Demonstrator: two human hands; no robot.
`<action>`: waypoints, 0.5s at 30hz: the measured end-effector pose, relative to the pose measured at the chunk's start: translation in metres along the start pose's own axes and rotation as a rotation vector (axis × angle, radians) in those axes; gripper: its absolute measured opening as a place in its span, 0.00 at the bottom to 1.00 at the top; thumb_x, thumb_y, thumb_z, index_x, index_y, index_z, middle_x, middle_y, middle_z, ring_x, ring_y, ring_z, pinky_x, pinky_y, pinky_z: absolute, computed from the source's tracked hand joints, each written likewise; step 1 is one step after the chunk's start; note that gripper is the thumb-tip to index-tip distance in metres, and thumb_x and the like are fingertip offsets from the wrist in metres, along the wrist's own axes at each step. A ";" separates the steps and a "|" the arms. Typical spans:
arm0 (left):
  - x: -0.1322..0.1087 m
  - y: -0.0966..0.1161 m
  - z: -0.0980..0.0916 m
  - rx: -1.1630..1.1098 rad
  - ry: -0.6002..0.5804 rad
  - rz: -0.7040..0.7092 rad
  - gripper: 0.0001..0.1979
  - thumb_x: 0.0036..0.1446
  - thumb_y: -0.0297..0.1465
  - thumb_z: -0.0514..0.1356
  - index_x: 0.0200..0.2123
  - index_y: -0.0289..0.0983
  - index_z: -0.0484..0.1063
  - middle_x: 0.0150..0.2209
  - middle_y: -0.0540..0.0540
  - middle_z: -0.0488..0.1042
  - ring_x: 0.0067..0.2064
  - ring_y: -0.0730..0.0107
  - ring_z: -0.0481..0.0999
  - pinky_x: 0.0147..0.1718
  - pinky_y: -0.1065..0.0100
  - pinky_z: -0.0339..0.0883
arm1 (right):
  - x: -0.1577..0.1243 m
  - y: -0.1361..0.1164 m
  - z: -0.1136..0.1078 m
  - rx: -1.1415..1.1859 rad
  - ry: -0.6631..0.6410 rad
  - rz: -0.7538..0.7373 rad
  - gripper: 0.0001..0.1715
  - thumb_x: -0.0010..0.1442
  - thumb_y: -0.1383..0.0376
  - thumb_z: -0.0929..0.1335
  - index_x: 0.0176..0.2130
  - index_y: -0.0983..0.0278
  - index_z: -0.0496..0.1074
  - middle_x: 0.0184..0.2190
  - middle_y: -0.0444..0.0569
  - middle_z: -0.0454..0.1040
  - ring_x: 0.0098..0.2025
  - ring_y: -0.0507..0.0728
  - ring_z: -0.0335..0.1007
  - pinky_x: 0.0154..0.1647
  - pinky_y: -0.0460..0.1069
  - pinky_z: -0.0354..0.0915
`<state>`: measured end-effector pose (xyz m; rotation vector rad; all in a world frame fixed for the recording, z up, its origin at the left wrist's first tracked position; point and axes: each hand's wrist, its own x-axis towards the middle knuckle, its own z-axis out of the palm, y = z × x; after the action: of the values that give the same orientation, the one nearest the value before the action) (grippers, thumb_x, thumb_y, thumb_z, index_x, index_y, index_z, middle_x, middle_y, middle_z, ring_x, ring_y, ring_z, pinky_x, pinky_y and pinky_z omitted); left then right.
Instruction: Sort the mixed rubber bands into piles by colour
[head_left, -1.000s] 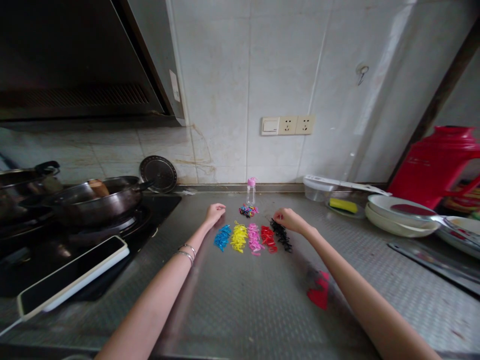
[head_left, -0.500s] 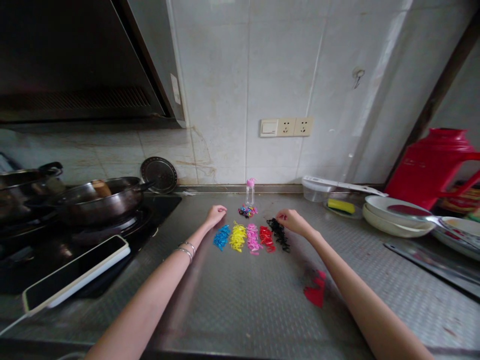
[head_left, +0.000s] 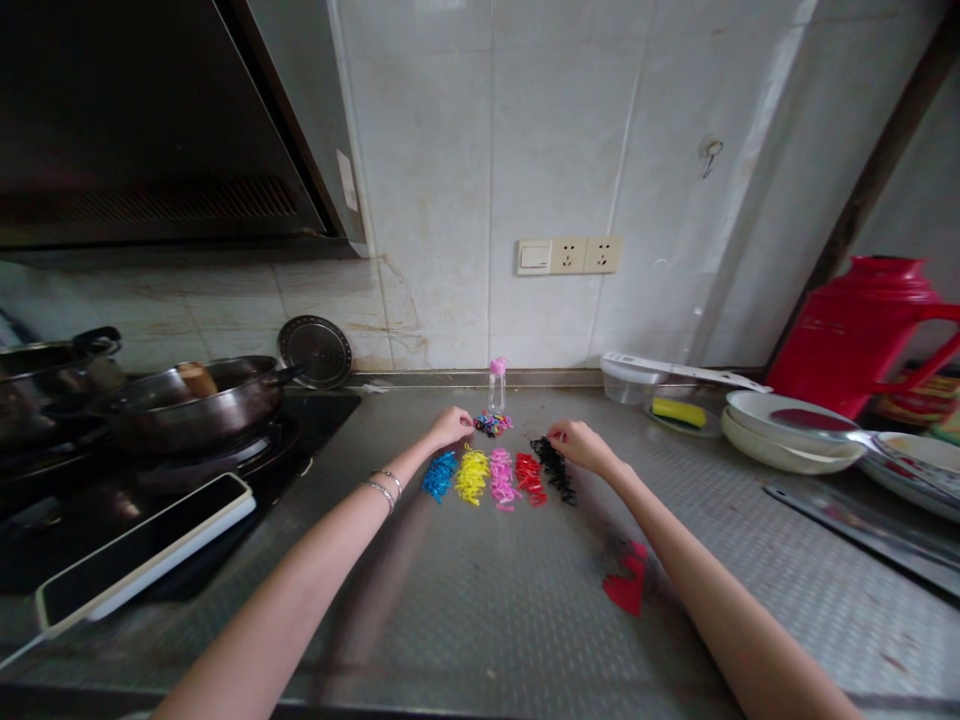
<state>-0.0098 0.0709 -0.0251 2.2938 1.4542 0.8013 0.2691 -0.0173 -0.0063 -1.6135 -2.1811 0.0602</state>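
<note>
Small rubber bands lie sorted by colour in a row on the metal counter: blue (head_left: pixel 439 475), yellow (head_left: pixel 472 474), pink (head_left: pixel 502 478), red (head_left: pixel 530 478) and black (head_left: pixel 559 470). Behind the row is a small mixed-colour pile of bands (head_left: pixel 493 425), just in front of a clear bottle with a pink cap (head_left: pixel 497 385). My left hand (head_left: pixel 451 427) has its fingers pressed together at the left edge of the mixed pile. My right hand (head_left: pixel 579 443) is pinched at the upper end of the black bands. What lies between the fingertips of each hand is too small to make out.
A torn red piece (head_left: pixel 627 580) lies by my right forearm. To the left are a phone (head_left: pixel 142 550) and a pan (head_left: pixel 195 405) on the stove. On the right stand a plastic tub (head_left: pixel 628 383), a yellow sponge (head_left: pixel 678 412), stacked bowls (head_left: pixel 787 440) and a red thermos (head_left: pixel 862 335).
My left hand has moved right, from beyond the blue bands to the edge of the mixed pile. My right hand stays by the black bands. The view has shifted slightly.
</note>
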 end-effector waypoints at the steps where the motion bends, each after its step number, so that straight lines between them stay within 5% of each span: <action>1: 0.000 0.003 0.003 0.017 -0.004 0.015 0.12 0.41 0.31 0.58 0.30 0.32 0.75 0.23 0.47 0.72 0.24 0.75 0.66 0.25 0.74 0.58 | 0.000 -0.001 0.000 -0.004 -0.004 -0.001 0.12 0.51 0.64 0.61 0.32 0.62 0.72 0.31 0.48 0.73 0.33 0.51 0.67 0.31 0.42 0.56; 15: 0.008 0.014 0.020 0.105 0.035 0.001 0.08 0.43 0.28 0.56 0.27 0.34 0.75 0.25 0.46 0.73 0.26 0.74 0.68 0.28 0.73 0.59 | -0.003 -0.007 0.000 -0.051 -0.039 -0.002 0.12 0.52 0.64 0.60 0.32 0.61 0.72 0.33 0.47 0.73 0.34 0.52 0.67 0.30 0.42 0.55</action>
<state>0.0155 0.0721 -0.0316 2.3680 1.5450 0.7863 0.2636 -0.0223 -0.0053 -1.6506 -2.2306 0.0366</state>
